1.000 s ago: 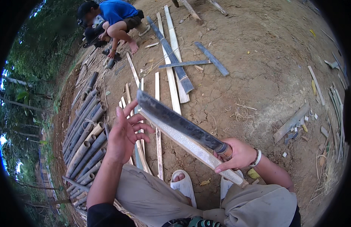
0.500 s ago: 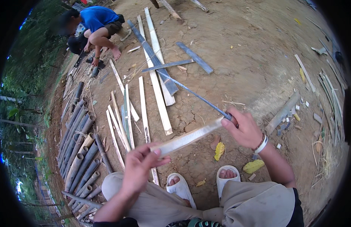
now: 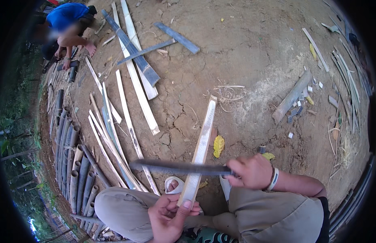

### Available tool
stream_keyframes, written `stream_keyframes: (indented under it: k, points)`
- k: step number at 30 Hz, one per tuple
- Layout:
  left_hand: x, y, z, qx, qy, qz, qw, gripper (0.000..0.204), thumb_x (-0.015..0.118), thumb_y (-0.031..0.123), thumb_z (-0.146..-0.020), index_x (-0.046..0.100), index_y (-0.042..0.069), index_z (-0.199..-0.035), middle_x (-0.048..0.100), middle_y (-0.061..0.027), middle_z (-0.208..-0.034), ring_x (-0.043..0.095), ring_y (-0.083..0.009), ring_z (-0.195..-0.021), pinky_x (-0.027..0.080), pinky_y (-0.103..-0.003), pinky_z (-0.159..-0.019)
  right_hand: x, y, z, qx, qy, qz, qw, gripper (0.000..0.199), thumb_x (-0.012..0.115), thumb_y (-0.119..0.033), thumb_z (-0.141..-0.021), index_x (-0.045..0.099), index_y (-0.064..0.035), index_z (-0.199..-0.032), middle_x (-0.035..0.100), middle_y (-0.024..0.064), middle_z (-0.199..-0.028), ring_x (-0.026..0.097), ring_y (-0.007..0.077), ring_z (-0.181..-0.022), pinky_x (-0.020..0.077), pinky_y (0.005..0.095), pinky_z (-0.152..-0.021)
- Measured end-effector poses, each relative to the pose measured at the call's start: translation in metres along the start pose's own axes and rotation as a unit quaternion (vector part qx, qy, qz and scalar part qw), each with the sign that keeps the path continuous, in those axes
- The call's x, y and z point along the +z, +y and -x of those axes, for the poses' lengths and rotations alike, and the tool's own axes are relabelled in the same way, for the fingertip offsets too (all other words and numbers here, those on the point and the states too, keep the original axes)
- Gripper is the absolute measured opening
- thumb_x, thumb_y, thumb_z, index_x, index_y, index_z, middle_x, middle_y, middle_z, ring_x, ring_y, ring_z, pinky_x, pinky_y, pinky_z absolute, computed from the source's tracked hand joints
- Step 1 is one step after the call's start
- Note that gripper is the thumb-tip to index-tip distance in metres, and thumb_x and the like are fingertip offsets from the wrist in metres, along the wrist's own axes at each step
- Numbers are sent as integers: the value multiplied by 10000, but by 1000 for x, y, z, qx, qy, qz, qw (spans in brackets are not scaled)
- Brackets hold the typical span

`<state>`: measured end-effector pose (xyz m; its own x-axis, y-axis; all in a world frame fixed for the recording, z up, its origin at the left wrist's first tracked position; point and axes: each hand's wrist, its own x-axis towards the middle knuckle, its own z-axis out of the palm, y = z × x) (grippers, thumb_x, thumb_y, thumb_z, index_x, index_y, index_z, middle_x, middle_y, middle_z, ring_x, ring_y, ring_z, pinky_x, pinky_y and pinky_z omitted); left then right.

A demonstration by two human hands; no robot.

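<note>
My left hand (image 3: pixel 173 218) grips the near end of a split bamboo strip (image 3: pixel 203 133), thumb on its pale inner face. The strip points away from me, its far end above the dirt. My right hand (image 3: pixel 252 172) is closed round the handle of a machete (image 3: pixel 178 167). Its dark blade, blurred by motion, lies crosswise over the strip a little beyond my left hand. Whether the blade touches the strip I cannot tell. Below are my knees and pale sandals.
Cut bamboo poles (image 3: pixel 80 190) are piled at the left. Split strips (image 3: pixel 133 77) and dark bamboo pieces (image 3: pixel 176 37) lie ahead. At the right are a short bamboo piece (image 3: pixel 292 96), offcuts and thin slats (image 3: pixel 349 87). A person in blue (image 3: pixel 68 18) crouches at far left.
The bamboo strip has swung from slanting sideways to pointing away from me. The machete has turned from pointing ahead to lying across it, and both hands have moved nearer my body.
</note>
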<state>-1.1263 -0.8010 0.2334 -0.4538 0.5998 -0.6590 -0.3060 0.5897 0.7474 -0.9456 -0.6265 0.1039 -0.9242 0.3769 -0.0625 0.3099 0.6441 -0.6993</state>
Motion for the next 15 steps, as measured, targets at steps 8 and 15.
stream_keyframes:
  k: [8,15]
  points:
    - [14,-12,5,37,43,3,998,197,601,48,-962,567,-90,-1098,697,-148,-854,697,-183,-711,603,-306,-662,-20,5,-9,44,-98,20,994,348,537,-463,-938,510,-116,-923,586,129,-615,613,346,-511,493,471,-462]
    - [10,6,-5,64,82,8,995,161,593,21,-957,566,-83,-1076,695,-168,-830,703,-189,-697,608,-310,-650,-24,-3,-24,20,-95,45,994,353,541,-466,-943,499,-117,-919,588,127,-604,618,337,-497,493,451,-442]
